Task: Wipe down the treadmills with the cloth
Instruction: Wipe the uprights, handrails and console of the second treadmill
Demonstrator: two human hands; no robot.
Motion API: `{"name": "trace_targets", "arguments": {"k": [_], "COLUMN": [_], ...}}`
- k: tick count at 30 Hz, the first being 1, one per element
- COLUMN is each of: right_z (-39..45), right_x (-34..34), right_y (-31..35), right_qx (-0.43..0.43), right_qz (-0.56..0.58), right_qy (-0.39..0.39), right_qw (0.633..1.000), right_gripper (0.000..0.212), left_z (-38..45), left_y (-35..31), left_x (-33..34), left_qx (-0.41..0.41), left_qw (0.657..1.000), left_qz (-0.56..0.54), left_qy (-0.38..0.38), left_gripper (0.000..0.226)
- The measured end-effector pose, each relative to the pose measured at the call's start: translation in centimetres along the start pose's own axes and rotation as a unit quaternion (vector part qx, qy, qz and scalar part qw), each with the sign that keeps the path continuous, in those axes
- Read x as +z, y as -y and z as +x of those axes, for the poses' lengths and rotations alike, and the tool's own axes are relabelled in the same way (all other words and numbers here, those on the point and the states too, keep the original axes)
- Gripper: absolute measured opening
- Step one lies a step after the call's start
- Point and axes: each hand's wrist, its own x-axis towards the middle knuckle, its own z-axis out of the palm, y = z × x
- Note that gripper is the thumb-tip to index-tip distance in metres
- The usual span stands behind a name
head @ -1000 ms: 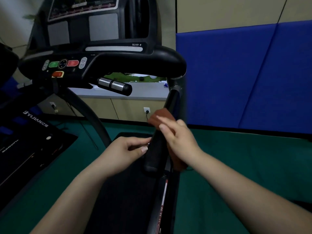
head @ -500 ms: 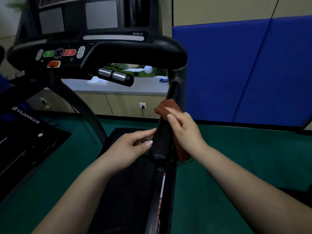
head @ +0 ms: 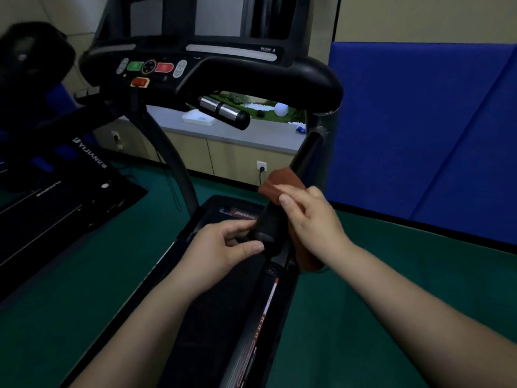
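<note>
Both hands work at the lower end of the right handrail (head: 279, 219) of the treadmill (head: 212, 79). Left hand (head: 223, 247): forearm enters from lower left, fingers curled around the black end of the handrail, thumb lying along its near face; it grips the rail. Right hand (head: 310, 217): forearm enters from lower right, fingers wrapped over the rail from the right side, pressing the brown cloth (head: 282, 182) against it. Cloth is bunched above the fingers on the rail, and a second fold hangs below the wrist on the rail's outer side.

Left to right: a second treadmill (head: 56, 197) lies at far left, white lettering on its deck reading "YIJIANZ", seen upside down. Console (head: 156, 68) of the near treadmill carries a green button, a round dial, a red button and a smaller red tab beneath; small print at its upper right is too fine to read. A chrome grip (head: 221, 109) juts out under the console. A red logo on the motor cover (head: 237, 214) is blurred, not legible. Blue wall pads (head: 419, 121) stand at right on green floor (head: 391, 275).
</note>
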Motion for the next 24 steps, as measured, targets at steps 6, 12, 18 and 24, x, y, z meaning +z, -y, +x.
{"name": "trace_targets", "arguments": {"k": [6, 12, 18, 24], "right_z": [-4.0, -1.0, -6.2, -1.6], "right_x": [0.9, 0.1, 1.9, 1.4], "right_y": [1.1, 0.9, 2.5, 1.0], "right_qx": [-0.061, -0.015, -0.074, 0.024], "right_qz": [0.033, -0.026, -0.001, -0.001], "right_qy": [0.011, -0.012, -0.029, -0.060], "right_qw": [0.998, 0.999, 0.997, 0.998], "right_gripper": [0.033, 0.031, 0.038, 0.028], "left_z": [-0.7, -0.3, -0.2, 0.1], "left_y": [0.9, 0.7, 0.9, 0.5], "left_x": [1.2, 1.1, 0.9, 0.6], "left_qx": [-0.012, -0.023, -0.013, 0.003], "left_qw": [0.999, 0.998, 0.998, 0.999], "left_qz": [-0.014, -0.027, -0.013, -0.030], "left_qy": [-0.051, -0.049, -0.058, -0.032], "left_gripper": [0.039, 0.043, 0.020, 0.045]}}
